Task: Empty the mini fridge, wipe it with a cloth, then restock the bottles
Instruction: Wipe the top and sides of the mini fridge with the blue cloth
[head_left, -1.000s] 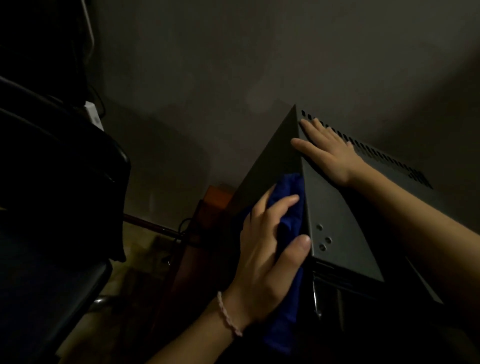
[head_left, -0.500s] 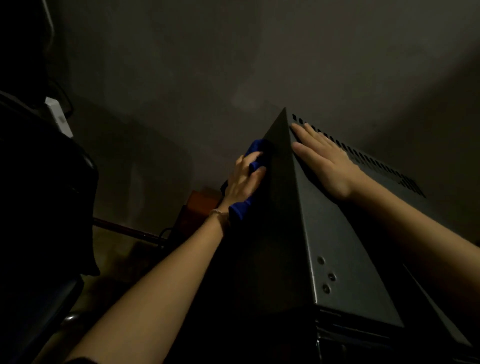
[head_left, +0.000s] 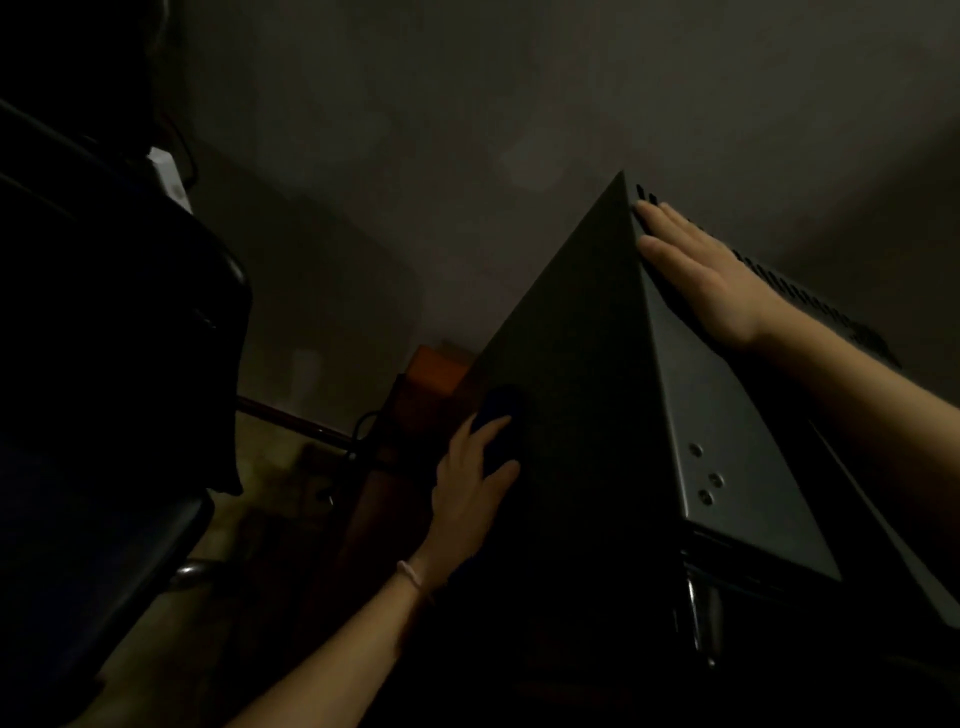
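currently the scene is very dim, detail limited. nearest: left forearm comes up from the bottom edge, pale cord bracelet (head_left: 411, 571) on the wrist. left hand (head_left: 470, 486) sits against the dark left side wall of the mini fridge (head_left: 587, 415), low on that wall. its grip is on a blue cloth (head_left: 501, 415): fingers spread over the cloth and pressing it onto the wall, thumb out to the right beside it. cloth shows as a dark blue patch above and under the fingertips, mostly covered by the hand.

right side: grey top panel (head_left: 727, 467) of the fridge runs away from the camera, three small screw holes (head_left: 705, 478) near its near end. dark door edge with a shiny vertical strip (head_left: 696, 618) below the near corner.

further back: right hand (head_left: 696, 275) lies flat on the top panel near its far left corner, fingers straight and together, grip wide, holding nothing. fingertips reach a row of vent slots (head_left: 810, 299) along the rear edge.

left of frame: dark chair (head_left: 119, 415), curved metal leg (head_left: 189, 571) low down. a small white object (head_left: 169, 179) above it, cannot tell what. between chair and fridge: a thin rod (head_left: 291, 418), a cable loop, an orange-brown block (head_left: 436, 371) touching or just behind the fridge wall, cannot tell which. farthest: plain grey wall (head_left: 441, 130).
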